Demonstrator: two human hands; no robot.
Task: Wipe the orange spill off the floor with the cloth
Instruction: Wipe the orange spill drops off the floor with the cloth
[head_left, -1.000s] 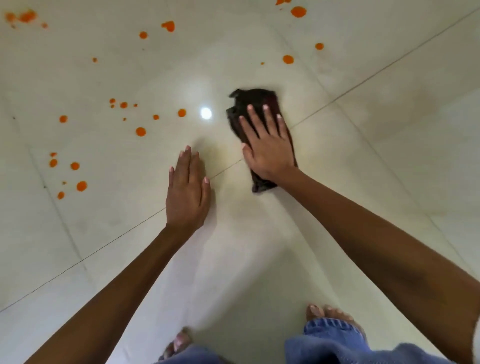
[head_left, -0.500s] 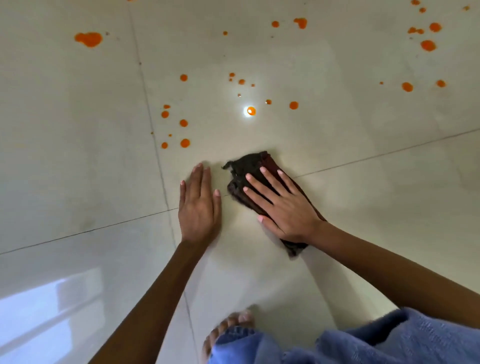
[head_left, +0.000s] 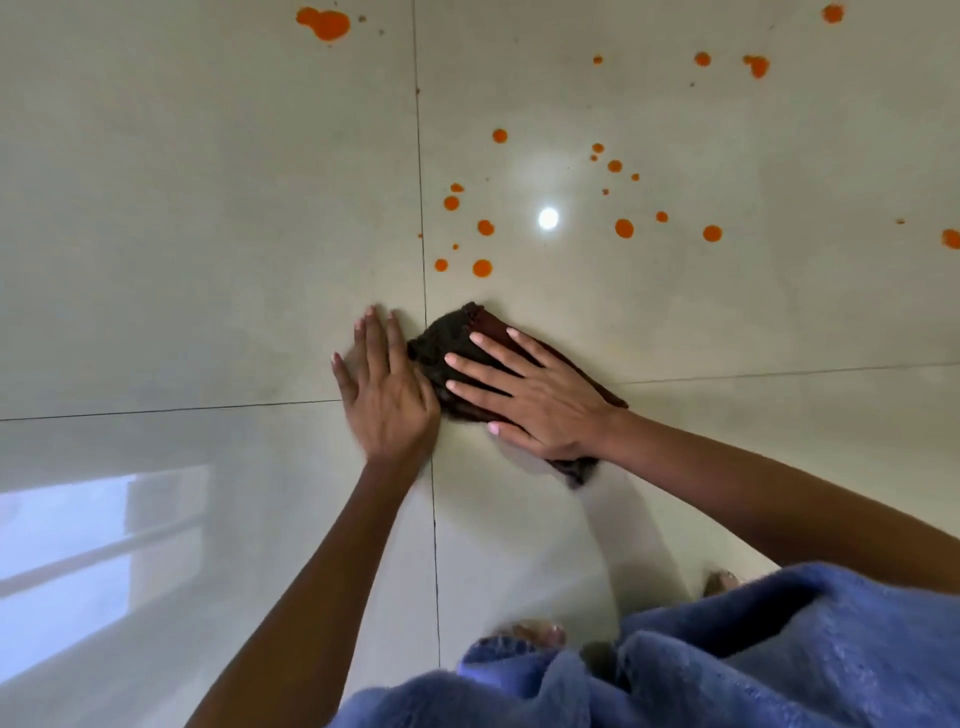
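Note:
A dark brown cloth (head_left: 457, 338) lies crumpled on the pale tiled floor (head_left: 208, 234). My right hand (head_left: 530, 400) presses flat on it with fingers spread and straight. Just left of the cloth, my left hand (head_left: 387, 400) rests flat on the floor, its edge touching the cloth. Orange spill drops (head_left: 482, 268) lie scattered on the tile beyond the cloth, the nearest a short way past its far edge. More drops (head_left: 624, 228) spread to the right, and a bigger blot (head_left: 327, 24) sits far up at the left.
Tile joints cross under my left hand. A bright lamp reflection (head_left: 548, 217) shines among the drops, and a window reflection (head_left: 93, 551) lies at the lower left. My blue garment (head_left: 727, 660) and bare toes (head_left: 535, 634) fill the bottom right.
The view has swung, bringing the drops ahead of the cloth. My right hand has turned and slid the cloth leftward against my left hand, which stays flat on the floor.

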